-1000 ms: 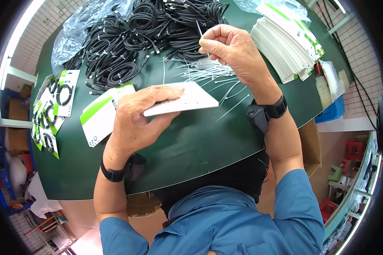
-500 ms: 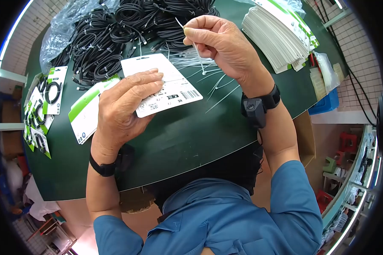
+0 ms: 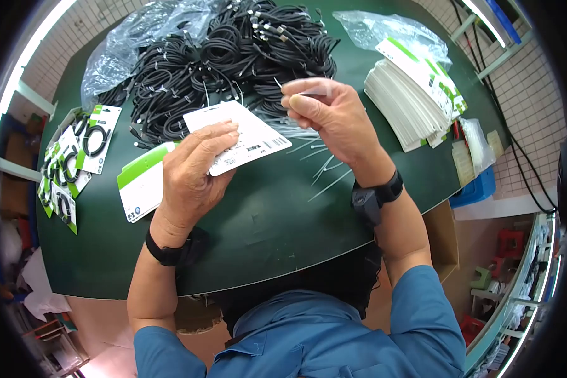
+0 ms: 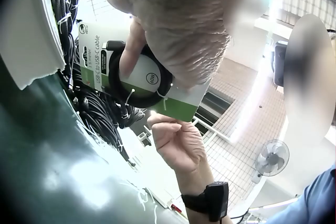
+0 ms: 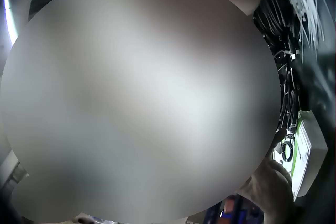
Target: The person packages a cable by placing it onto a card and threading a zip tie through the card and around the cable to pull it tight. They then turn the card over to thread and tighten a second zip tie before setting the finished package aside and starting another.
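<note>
My left hand (image 3: 195,164) grips a printed white card (image 3: 258,135), fingers on its barcoded back and thumb beneath. In the left wrist view, the card's green-and-white front carries a coiled black USB-C cable (image 4: 122,91), fastened by white cable ties (image 4: 164,103). My right hand (image 3: 334,116), just right of the card, pinches a thin white cable tie (image 3: 278,82) between thumb and forefinger. Most of that tie is hidden or blurred by the fingers. A blurred shape covers most of the right wrist view.
Black coiled cables (image 3: 233,50) lie heaped at the back, with loose white ties (image 3: 296,133) before them. A stack of cards (image 3: 403,104) stands right, near clear plastic (image 3: 390,31). Carded cables (image 3: 97,142) lie left. More cards (image 3: 143,189) lie beside the left hand.
The card has turned from nearly edge-on to showing its printed back. My right hand, still pinching the tie, has come down closer to the card. The head view has shifted.
</note>
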Demonstrator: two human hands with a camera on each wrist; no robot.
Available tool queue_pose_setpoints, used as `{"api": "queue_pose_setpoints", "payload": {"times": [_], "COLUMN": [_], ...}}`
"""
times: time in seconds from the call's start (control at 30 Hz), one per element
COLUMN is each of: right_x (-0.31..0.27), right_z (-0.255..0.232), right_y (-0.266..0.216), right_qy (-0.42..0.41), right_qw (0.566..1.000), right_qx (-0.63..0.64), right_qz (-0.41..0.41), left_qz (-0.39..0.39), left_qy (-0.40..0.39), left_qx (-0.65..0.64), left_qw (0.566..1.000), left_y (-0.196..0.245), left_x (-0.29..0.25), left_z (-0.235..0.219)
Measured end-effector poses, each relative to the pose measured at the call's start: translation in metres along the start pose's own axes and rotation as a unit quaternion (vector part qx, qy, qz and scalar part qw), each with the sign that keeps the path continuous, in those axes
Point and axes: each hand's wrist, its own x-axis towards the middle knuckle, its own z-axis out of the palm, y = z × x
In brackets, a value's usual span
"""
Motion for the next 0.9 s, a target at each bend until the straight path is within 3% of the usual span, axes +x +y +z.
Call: {"api": "queue_pose_setpoints", "payload": {"times": [0.07, 0.2, 0.37, 0.47, 0.5, 0.6, 0.63, 0.73, 0.77, 0.87, 0.9], "right_x": [0.0, -0.003, -0.007, -0.008, -0.008, -0.007, -0.006, -0.005, -0.006, -0.015, -0.018], "right_z": [-0.003, 0.005, 0.014, 0.016, 0.016, 0.014, 0.013, 0.013, 0.015, 0.023, 0.026], "right_y": [0.0, 0.0, -0.001, 0.006, 0.008, 0.013, 0.013, 0.012, 0.009, -0.002, -0.003], "right_qy": [-0.015, 0.021, 0.032, 0.051, 0.049, 0.046, 0.043, 0.023, 0.019, 0.003, -0.002], "right_qw": [0.993, 0.986, 0.989, 0.945, 0.947, 0.908, 0.909, 0.861, 0.863, 0.826, 0.827], "right_qx": [-0.1, -0.145, -0.143, -0.306, -0.304, -0.381, -0.38, -0.399, -0.398, -0.377, -0.377], "right_qz": [-0.055, -0.074, -0.035, -0.099, -0.096, -0.169, -0.166, -0.315, -0.31, -0.419, -0.416], "left_qz": [-0.01, -0.017, -0.025, -0.023, -0.021, -0.024, -0.025, -0.02, -0.016, 0.001, 0.017], "left_qy": [-0.004, -0.008, -0.015, -0.015, -0.014, -0.012, -0.01, 0.008, 0.019, 0.034, 0.043], "left_qx": [-0.011, -0.016, -0.012, -0.008, -0.007, -0.007, -0.008, -0.013, -0.015, -0.011, -0.008], "left_qw": [1.0, 1.0, 1.0, 1.0, 1.0, 1.0, 1.0, 1.0, 1.0, 0.999, 0.999], "left_y": [-0.001, -0.002, -0.003, -0.006, -0.007, -0.007, -0.007, -0.007, -0.008, -0.005, -0.006], "left_x": [-0.002, -0.004, -0.004, -0.005, -0.006, -0.006, -0.006, -0.007, -0.007, -0.005, -0.004], "left_z": [0.002, 0.003, 0.003, 0.004, 0.005, 0.005, 0.005, 0.006, 0.006, 0.005, 0.005]}}
